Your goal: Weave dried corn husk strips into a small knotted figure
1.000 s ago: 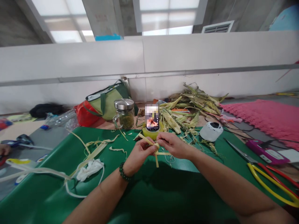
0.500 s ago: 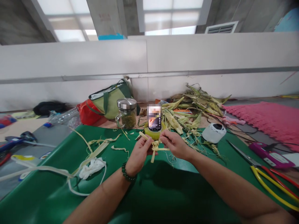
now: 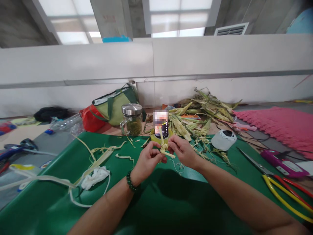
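A small knotted piece of pale corn husk strips (image 3: 164,147) is held up between both hands above the green mat (image 3: 171,209). My left hand (image 3: 148,157), with a dark bead bracelet at its wrist, pinches the piece's lower left side. My right hand (image 3: 182,149) has its fingers closed on the right side. One strip end points up in front of the phone, another slants down to the right. Just behind stands the phone (image 3: 161,125) with a lit screen, propped in a yellow ring-shaped holder (image 3: 156,137).
Loose corn husks (image 3: 207,107) lie heaped at the back right. A lidded glass mug (image 3: 132,122) stands behind the mat's left part. Long shears (image 3: 266,171), a white roll (image 3: 223,139) and a purple tool (image 3: 283,163) lie right. A crumpled white tissue (image 3: 95,177) and husk strips lie left.
The knotted husk piece has turned in the hands: a strip that pointed up-left now stands upright, and the hanging one no longer shows. My left fingers have shifted their grip.
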A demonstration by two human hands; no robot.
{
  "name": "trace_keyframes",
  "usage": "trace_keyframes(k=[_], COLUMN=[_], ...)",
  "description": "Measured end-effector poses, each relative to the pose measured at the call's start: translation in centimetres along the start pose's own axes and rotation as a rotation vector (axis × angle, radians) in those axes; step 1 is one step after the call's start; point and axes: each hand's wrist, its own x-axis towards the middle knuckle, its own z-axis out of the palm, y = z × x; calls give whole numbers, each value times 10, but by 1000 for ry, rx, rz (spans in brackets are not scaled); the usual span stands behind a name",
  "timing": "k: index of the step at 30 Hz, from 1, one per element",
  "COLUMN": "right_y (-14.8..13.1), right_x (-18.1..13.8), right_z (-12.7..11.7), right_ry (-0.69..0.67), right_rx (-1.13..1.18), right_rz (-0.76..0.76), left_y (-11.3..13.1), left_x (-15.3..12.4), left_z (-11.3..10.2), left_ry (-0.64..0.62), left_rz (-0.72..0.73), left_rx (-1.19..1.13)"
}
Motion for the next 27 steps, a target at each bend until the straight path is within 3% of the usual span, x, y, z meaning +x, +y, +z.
trace_keyframes(k=[9, 14, 19, 22, 27], right_y=[2, -3, -4, -3, 0], right_x=[1, -3, -2, 0, 2], right_z=[-11, 0, 6, 2, 1], right_ry=[14, -16, -66, -76, -113], right_rx=[61, -73, 151, 274, 204], right_rz=[-3, -56, 58, 146, 134], left_y=[12, 6, -2, -4, -3], left_x=[-3, -3, -1, 1, -3], left_z=[-15, -10, -5, -6, -4], left_ry=[-136, -112, -1, 20, 11], left_rz=[-8, 27, 130, 118, 122], left_rx=[-125, -70, 181, 143, 176])
